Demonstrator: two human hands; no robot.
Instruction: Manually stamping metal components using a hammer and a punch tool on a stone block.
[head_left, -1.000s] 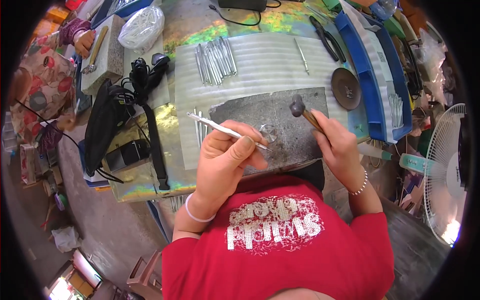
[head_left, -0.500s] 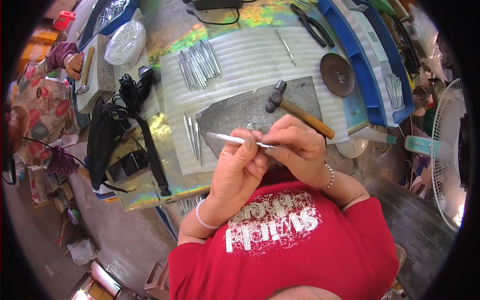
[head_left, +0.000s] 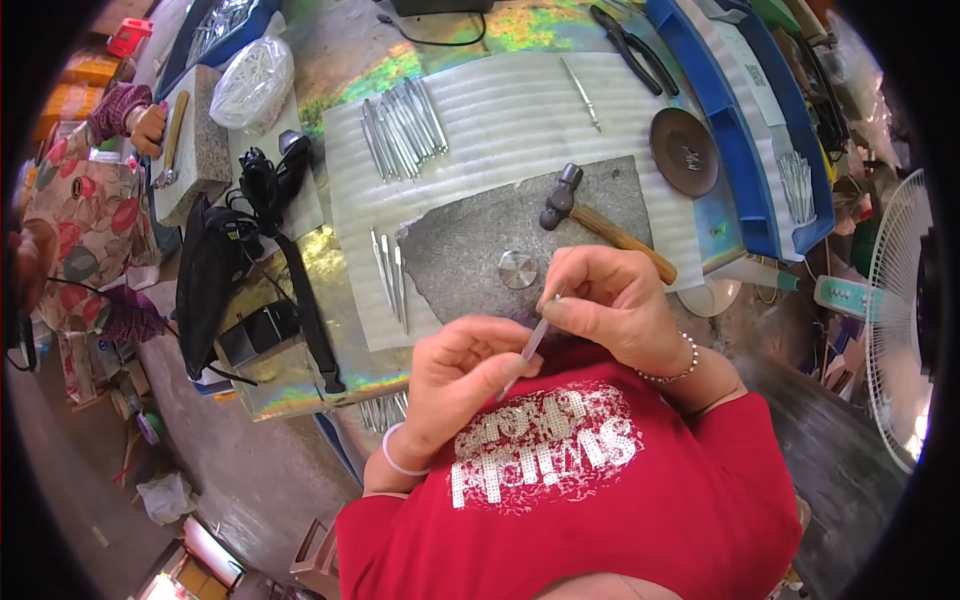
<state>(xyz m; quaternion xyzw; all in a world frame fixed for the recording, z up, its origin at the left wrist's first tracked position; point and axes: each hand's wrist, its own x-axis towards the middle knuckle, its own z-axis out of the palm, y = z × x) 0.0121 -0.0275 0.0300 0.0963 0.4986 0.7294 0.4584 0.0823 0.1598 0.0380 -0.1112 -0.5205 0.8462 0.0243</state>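
Note:
A slim silver metal rod (head_left: 535,340) slants between my hands, just in front of my red shirt. My left hand (head_left: 450,370) is closed round its lower part, thumb against fingers. At the upper end, the fingertips of my right hand (head_left: 615,310) pinch it; the exact tip is hidden there. Beyond my hands lies a grey stone slab (head_left: 455,245) with a small round metal disc (head_left: 517,268) on it. A ball-peen hammer (head_left: 612,228) rests on the slab, its wooden handle reaching toward my right wrist. Several thin rods (head_left: 390,280) lie left of the slab.
White foam sheet (head_left: 480,100) carries a bundle of rods (head_left: 402,130) and a single rod (head_left: 580,93). Brown dish (head_left: 684,150), black pliers (head_left: 635,50) and blue tray (head_left: 735,170) stand right, beside a fan (head_left: 895,310). Another person's hand (head_left: 147,130) is far left, near a stone block (head_left: 205,160).
The rod has swung from nearly level to a steep slant. My left hand has moved down and left, my right hand slightly right, and the disc is now fully uncovered.

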